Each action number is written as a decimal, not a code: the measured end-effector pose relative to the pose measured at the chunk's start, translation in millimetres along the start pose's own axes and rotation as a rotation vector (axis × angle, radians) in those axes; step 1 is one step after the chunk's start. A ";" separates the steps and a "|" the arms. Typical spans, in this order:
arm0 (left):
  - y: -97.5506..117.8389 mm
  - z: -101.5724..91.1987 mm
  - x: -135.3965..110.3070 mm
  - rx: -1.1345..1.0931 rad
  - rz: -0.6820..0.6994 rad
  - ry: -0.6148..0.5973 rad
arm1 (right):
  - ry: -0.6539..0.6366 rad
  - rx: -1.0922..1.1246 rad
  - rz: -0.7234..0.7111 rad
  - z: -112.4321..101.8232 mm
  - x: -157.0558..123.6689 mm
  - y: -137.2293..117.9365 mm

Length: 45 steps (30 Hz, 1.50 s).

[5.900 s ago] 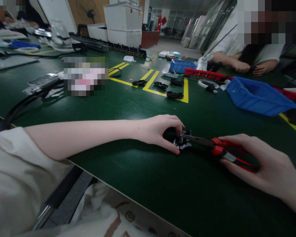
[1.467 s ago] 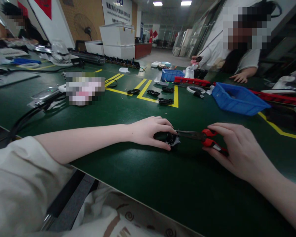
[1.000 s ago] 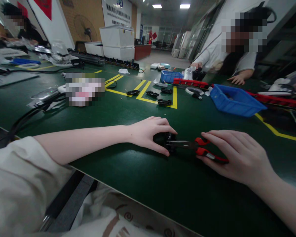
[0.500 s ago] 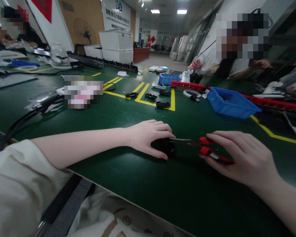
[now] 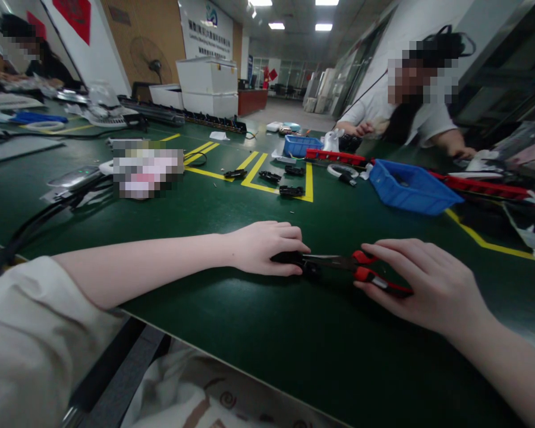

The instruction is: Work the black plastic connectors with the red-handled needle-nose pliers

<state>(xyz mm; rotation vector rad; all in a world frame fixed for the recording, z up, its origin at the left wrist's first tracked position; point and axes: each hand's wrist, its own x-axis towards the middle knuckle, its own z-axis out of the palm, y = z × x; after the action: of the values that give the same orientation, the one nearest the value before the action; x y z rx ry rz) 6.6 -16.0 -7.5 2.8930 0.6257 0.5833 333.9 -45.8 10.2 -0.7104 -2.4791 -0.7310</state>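
Observation:
On the green table, my left hand grips a small black part between thumb and fingers; most of it is hidden in the shadow under the hand. My right hand holds red-handled long-nose pliers by the grips. The plier tips reach left to the black part, close by my left fingertips. Whether the jaws are closed on it I cannot tell. Beyond my hands, several similar black parts lie in and near a yellow-taped area.
A blue bin stands at the right, with a smaller blue bin further back. Red strips and a white cable coil lie near them. Black cables run along the left. A person sits across the table.
My left fingers have closed in around the black part, the thumb now nearer the fingers. The pliers and my right hand have shifted slightly left. The person opposite has lowered an arm.

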 end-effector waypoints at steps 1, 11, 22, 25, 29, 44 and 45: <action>-0.1 0.0 0.0 -0.008 -0.004 -0.001 | -0.001 0.010 0.006 0.5 -0.3 0.0; -0.7 -1.8 0.9 -0.028 -0.017 -0.044 | -0.017 0.162 0.091 -0.9 1.6 0.3; 0.0 -1.4 0.7 0.011 -0.022 -0.047 | -0.054 0.193 0.072 -1.0 1.4 0.3; -0.1 -0.3 -0.1 0.020 -0.017 -0.037 | -0.062 0.219 0.070 1.4 2.2 -0.5; 0.2 -0.2 -0.5 0.038 -0.026 -0.042 | -0.059 0.228 0.062 4.4 2.5 -1.7; 5.3 -6.7 2.3 0.113 -0.090 -0.175 | -0.175 0.283 0.151 8.9 -0.3 -4.2; 6.5 -7.2 2.9 0.118 -0.101 -0.191 | -0.192 0.275 0.154 9.4 0.1 -4.9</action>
<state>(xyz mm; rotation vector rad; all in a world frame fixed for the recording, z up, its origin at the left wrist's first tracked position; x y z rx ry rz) 8.6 -20.3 1.4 2.9547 0.7968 0.2611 328.4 -43.7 1.5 -0.8882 -2.5893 -0.2692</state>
